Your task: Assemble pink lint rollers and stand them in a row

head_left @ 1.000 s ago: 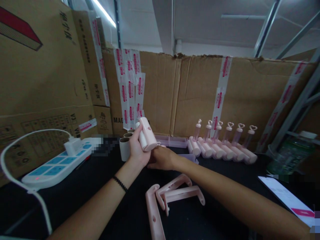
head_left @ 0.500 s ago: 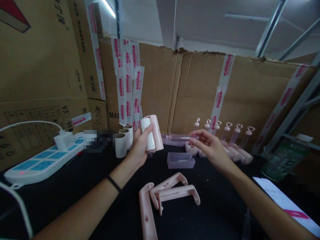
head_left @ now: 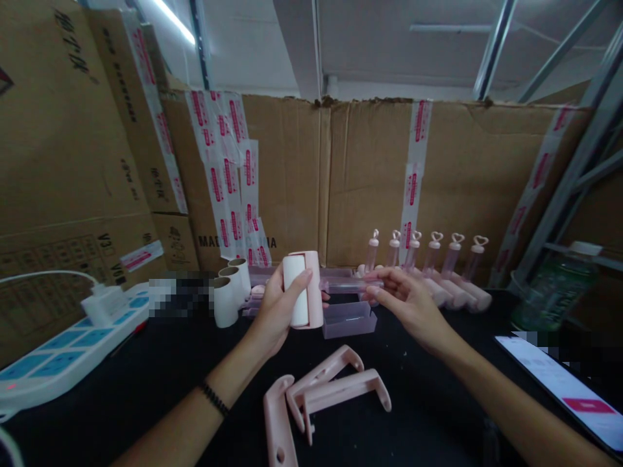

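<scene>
My left hand grips a lint roller head, a white paper roll seated in a curved pink holder. Between the fingertips of my right hand is one end of a see-through purple tube handle. It lies level, and its other end meets the holder's right side; whether it is inserted cannot be told. Below the hands, several pink L-ended brackets lie loosely together on the black table. A small translucent purple box sits just beneath the tube.
Several white rolls stand at left. Lint rollers with heart-looped handles stand in a row behind my right hand. A power strip is far left; a phone and green bottle are right. Cardboard walls the back.
The roller head has come down and right and now stands nearly upright, against the tube's left end; before, there was a gap. The view has shifted somewhat to the right.
</scene>
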`<state>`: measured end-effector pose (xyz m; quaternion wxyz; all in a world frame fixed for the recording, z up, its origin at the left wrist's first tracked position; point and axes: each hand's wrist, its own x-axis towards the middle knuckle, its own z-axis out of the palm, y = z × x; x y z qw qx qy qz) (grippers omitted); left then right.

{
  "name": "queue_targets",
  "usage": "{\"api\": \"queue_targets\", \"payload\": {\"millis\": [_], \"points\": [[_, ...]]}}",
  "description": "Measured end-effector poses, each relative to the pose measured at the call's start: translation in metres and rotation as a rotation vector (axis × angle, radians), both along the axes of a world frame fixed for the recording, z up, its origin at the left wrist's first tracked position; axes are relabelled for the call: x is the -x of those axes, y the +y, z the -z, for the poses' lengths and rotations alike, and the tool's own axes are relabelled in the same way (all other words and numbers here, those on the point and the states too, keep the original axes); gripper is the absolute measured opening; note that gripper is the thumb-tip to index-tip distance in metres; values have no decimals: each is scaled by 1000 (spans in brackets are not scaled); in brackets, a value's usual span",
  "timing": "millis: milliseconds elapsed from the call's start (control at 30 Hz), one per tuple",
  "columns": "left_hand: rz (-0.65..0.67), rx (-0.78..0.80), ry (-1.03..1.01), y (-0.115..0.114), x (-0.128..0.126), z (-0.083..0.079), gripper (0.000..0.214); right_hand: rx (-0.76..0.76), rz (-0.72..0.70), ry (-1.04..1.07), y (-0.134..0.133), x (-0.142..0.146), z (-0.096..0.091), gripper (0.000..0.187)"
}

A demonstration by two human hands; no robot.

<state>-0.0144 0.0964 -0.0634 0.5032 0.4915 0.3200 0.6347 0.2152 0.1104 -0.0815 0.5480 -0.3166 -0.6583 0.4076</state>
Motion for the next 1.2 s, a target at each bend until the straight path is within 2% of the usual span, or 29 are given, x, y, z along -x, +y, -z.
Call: {"api": "queue_targets", "payload": {"millis": [533, 767, 1000, 1200], "points": [[-39, -70, 85, -6, -1, -3, 48, -53, 33, -97, -2, 0, 0, 29], [-56, -98, 86, -8, 0, -7, 47, -116, 82, -221, -1, 1, -1, 44], [-67, -135, 143, -8, 1, -5, 44, -61, 88, -241, 1, -1, 4, 47], [-77, -129, 155, -7, 3, -5, 45, -49, 76, -232, -2, -1, 0, 47]]}}
